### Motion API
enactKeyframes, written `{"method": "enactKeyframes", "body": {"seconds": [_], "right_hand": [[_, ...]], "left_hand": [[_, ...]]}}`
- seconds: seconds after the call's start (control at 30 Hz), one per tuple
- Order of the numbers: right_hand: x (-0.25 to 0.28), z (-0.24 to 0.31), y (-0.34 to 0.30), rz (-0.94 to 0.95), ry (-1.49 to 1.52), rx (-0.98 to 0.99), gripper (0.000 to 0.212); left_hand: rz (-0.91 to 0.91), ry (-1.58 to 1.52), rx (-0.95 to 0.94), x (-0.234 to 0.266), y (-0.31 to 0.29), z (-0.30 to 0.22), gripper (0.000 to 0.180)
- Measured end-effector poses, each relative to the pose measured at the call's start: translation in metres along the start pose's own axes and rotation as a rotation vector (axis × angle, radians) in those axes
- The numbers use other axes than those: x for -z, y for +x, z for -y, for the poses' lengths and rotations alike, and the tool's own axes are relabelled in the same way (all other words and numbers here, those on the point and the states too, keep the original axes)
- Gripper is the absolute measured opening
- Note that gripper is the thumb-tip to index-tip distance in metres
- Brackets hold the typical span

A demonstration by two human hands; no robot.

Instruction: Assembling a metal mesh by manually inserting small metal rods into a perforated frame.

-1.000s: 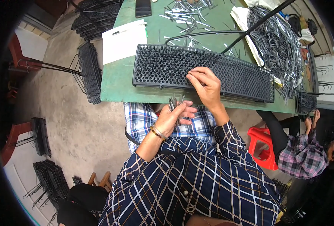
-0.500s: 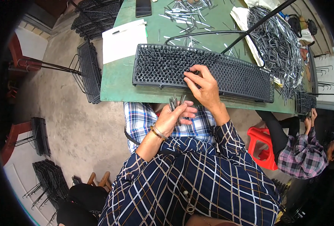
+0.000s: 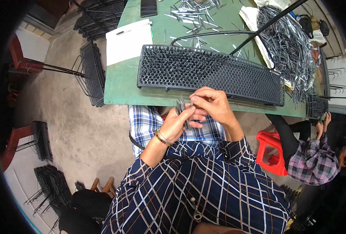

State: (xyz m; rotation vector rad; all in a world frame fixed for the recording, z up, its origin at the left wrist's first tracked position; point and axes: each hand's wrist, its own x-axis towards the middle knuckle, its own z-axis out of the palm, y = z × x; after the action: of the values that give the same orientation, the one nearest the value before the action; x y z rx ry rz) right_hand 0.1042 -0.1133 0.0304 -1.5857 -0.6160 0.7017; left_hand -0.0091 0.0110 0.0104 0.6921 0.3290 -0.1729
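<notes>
Pins of slender grey metal (image 3: 179, 108) stand bunched near the middle of the frame, clasped under the thumb of the half-curled left hand (image 3: 175, 123), its other fingers loosely spread. The right hand (image 3: 214, 104) meets them from the right, thumb and forefinger drawn nearly together at the pin ends; whether it grips one I cannot tell. For a clean pick, the left thumb would do best to fan the bunch slightly, tips level and pointing up, so the right fingertips can take a single pin near its end without dragging its neighbours. Just above the hands lies the long black perforated rack (image 3: 254, 80), its left part bristling with dark upright pieces, its right part flatter. It rests along the near edge of the green worktop (image 3: 118, 89). Loose silvery rods (image 3: 192, 15) scatter at the top of the frame, an open white sack (image 3: 251, 19) heaped with more at upper right, a white paper sheet (image 3: 130, 45) and a dark phone (image 3: 148, 8) at upper left. Bare grey concrete floor (image 3: 83, 144) spreads below left; a red plastic stool (image 3: 263, 150) and a co-worker in a pink-and-grey checked shirt (image 3: 313, 165) occupy the lower right.
</notes>
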Motion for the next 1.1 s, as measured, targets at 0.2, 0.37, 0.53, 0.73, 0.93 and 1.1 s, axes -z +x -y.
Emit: {"method": "enactKeyframes", "body": {"seconds": [0.2,0.37,0.53,0.73,0.93,1.1], "right_hand": [[0.004,0.005,0.004,-0.078,0.126,-0.108,0.017],[0.005,0.004,0.006,-0.056,0.071,-0.139,0.02],[0.003,0.009,0.012,-0.15,0.059,-0.038,0.018],[0.004,0.009,0.03,-0.264,-0.112,0.167,0.016],[0.009,-0.001,0.043,-0.205,-0.332,0.318,0.017],[0.012,0.007,0.043,-0.164,-0.391,0.406,0.017]], "left_hand": [[-0.068,0.059,-0.003,0.006,0.002,0.002,0.031],[-0.126,0.089,-0.028,0.004,0.003,0.004,0.033],[-0.157,0.087,-0.038,0.003,0.0,-0.001,0.033],[-0.144,0.077,0.002,0.004,0.001,0.001,0.034],[-0.127,0.071,0.026,0.006,0.001,0.004,0.033],[-0.126,0.065,0.027,0.004,0.001,0.002,0.033]]}}
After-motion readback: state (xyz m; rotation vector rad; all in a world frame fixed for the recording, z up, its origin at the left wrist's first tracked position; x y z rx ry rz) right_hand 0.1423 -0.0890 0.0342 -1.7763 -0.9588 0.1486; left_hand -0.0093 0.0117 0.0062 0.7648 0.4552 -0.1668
